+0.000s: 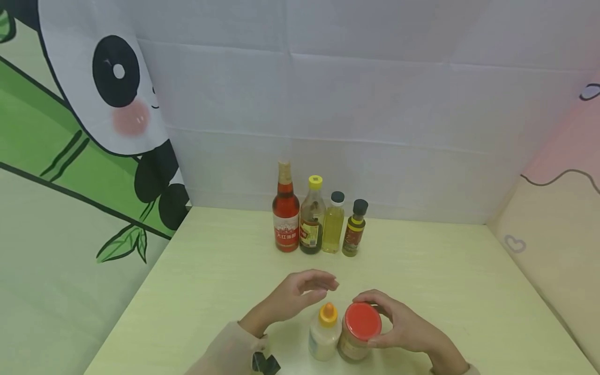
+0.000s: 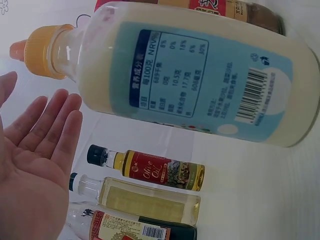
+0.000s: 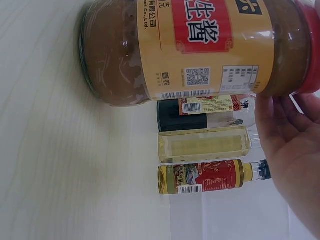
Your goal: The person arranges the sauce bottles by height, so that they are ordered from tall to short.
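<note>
My right hand (image 1: 408, 325) grips a peanut butter jar (image 1: 354, 348) near its red lid (image 1: 363, 321), thumb on the near side and fingers on the far side. In the right wrist view the jar (image 3: 185, 50) shows brown paste and a yellow label. Left of it, very close, stands a squeeze bottle (image 1: 323, 338) of cream-coloured sauce with an orange nozzle cap. My left hand (image 1: 302, 294) hovers just behind and left of that cap, fingers extended and holding nothing. The left wrist view shows its open palm (image 2: 35, 165) beside the squeeze bottle (image 2: 200, 75).
Farther back, a row of bottles stands on the pale table (image 1: 211, 291): a red vinegar bottle (image 1: 286, 224), a dark sauce bottle (image 1: 311, 221) with yellow cap, a pale oil bottle (image 1: 333, 229) and a small olive oil bottle (image 1: 353, 237). A white cloth (image 1: 375, 130) hangs behind them.
</note>
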`<action>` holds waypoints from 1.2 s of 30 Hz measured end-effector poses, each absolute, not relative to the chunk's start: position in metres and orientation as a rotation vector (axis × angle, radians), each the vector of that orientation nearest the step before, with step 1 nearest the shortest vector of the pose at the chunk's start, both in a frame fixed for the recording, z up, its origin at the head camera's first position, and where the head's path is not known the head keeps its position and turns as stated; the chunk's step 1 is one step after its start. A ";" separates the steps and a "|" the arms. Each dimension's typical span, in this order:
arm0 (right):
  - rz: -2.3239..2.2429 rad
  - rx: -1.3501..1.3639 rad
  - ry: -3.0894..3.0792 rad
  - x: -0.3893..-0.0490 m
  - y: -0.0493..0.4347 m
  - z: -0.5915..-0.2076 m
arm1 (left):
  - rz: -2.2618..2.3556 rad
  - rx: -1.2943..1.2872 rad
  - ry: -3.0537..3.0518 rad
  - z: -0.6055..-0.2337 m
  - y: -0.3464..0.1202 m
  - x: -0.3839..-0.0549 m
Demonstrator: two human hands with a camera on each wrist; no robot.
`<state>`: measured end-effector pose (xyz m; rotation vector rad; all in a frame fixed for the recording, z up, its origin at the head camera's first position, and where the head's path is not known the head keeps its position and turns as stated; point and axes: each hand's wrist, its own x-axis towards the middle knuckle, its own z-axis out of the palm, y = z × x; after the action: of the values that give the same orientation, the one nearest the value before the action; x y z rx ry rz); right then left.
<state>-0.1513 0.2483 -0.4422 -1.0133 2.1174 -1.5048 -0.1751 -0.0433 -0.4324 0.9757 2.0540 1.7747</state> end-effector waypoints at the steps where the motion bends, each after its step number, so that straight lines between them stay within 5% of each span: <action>1: -1.502 -1.012 2.124 -0.151 0.248 -0.442 | 1.770 0.983 2.053 -0.433 -0.044 -0.174; 36: -1.513 -0.981 2.114 -0.147 0.248 -0.437 | 1.667 1.193 2.162 -0.450 -0.045 -0.152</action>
<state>-0.1465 0.2476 -0.4375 -0.9806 2.1141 -1.5133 -0.1523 -0.0451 -0.4503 1.1933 2.1618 1.6672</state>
